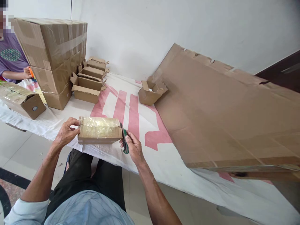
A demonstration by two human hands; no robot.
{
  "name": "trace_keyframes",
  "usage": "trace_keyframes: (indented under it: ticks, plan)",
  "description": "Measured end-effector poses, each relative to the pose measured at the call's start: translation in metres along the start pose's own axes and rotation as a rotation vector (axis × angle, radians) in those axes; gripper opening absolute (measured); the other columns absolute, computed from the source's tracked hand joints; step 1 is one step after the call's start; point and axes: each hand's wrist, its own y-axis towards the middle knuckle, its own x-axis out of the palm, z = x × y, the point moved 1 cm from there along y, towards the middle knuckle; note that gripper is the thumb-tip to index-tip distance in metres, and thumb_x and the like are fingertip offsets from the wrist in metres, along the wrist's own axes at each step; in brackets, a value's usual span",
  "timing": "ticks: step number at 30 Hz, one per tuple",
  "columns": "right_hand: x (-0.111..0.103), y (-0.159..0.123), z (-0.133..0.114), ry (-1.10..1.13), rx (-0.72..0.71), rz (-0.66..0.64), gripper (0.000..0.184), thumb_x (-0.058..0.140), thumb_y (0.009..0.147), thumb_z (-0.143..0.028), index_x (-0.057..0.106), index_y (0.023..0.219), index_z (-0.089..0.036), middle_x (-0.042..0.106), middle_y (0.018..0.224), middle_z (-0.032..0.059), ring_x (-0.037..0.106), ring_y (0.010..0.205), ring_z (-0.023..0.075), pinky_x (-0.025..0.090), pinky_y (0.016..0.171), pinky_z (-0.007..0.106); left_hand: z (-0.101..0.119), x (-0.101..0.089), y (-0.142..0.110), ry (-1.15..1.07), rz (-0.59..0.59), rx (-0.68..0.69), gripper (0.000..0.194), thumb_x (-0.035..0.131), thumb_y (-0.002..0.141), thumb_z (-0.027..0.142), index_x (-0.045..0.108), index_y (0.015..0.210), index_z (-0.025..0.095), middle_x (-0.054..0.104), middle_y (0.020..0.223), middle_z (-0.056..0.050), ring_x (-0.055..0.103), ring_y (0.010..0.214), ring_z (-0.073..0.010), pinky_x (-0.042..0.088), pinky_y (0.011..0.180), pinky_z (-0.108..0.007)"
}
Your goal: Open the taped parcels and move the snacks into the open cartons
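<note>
One taped cardboard carton (100,129): left of frame centre; probably light, stiff, slick on top; best held by its ends.
Left hand (67,132): narrowed on the carton's left end.
Right hand (134,147): wrapped round a green-handled utility knife (125,144).

We see a small rectangular brown cardboard box (99,132) with a shiny yellowish top; at its three o'clock, a slim green-and-black cutter (126,143). Our white fabric tablecloth (168,168) carries pink blocky shapes (133,115) at two o'clock. At ten, a purple cloth shirt (10,67) bears a green patterned oval (10,54).
</note>
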Motion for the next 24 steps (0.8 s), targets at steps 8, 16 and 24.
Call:
trace_keyframes:
  ticks: [8, 16, 24]
  plan:
    - [-0.001, -0.004, 0.0, -0.063, -0.045, -0.027, 0.053, 0.078, 0.099, -0.059, 0.074, 0.141, -0.027, 0.073, 0.087, -0.0008, 0.067, 0.071, 0.0178, 0.06, 0.069, 0.032, 0.001, 0.004, 0.004, -0.031, 0.026, -0.006, 0.02, 0.075, 0.08, 0.042, 0.078, 0.079, 0.022, 0.072, 0.092, -0.005, 0.069, 0.087, -0.0211, 0.056, 0.069, -0.029]
    - [0.0, -0.003, 0.003, -0.047, -0.066, -0.025, 0.049, 0.076, 0.099, -0.054, 0.074, 0.141, -0.027, 0.075, 0.096, 0.001, 0.066, 0.074, 0.0179, 0.063, 0.075, 0.034, -0.002, 0.002, 0.007, -0.068, -0.008, -0.017, 0.027, 0.077, 0.076, 0.036, 0.085, 0.098, 0.022, 0.073, 0.125, -0.01, 0.075, 0.118, -0.0288, 0.07, 0.082, -0.034]
    - [-0.002, -0.001, 0.001, -0.126, -0.082, -0.031, 0.054, 0.07, 0.102, -0.06, 0.074, 0.142, -0.024, 0.077, 0.1, 0.0036, 0.069, 0.079, 0.0185, 0.064, 0.075, 0.035, 0.0, 0.002, -0.009, -0.014, -0.042, 0.022, 0.031, 0.074, 0.077, 0.031, 0.08, 0.107, 0.025, 0.067, 0.157, -0.011, 0.067, 0.146, -0.0358, 0.067, 0.109, -0.053]
